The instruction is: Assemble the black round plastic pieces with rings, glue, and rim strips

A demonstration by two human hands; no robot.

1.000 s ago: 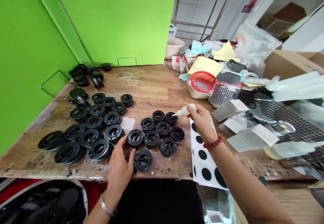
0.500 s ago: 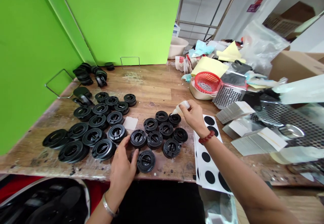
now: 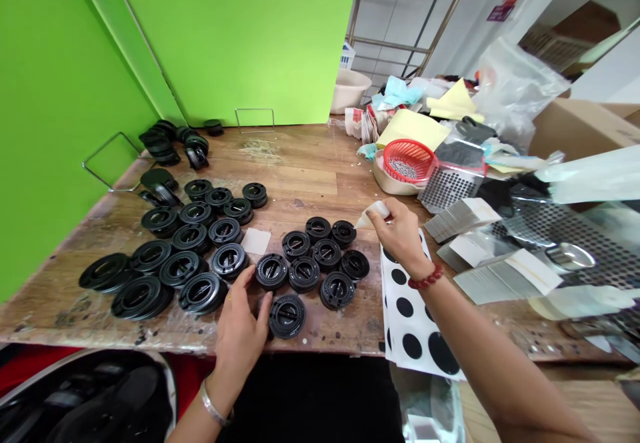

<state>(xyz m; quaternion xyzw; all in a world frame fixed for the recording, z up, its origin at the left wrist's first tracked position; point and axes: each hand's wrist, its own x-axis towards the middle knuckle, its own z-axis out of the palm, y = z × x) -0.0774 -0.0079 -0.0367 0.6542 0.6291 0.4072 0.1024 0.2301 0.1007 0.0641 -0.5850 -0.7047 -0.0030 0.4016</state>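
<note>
Right hand (image 3: 400, 236), gripping bottle (image 3: 375, 212), nozzle (image 3: 358, 223) slanting down at rear-right disc (image 3: 343, 233). Left hand (image 3: 242, 326), fingers spread, beside front disc (image 3: 287, 316); contact unclear. Black discs (image 3: 303, 274), grouped on worktop (image 3: 305, 179). Dotted sheets (image 3: 405, 326), under right wrist.

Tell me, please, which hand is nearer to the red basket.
The right hand: it holds a white bottle just on the person's side of the red basket. The left hand is farther, to the basket's left and closer to the person.
</note>
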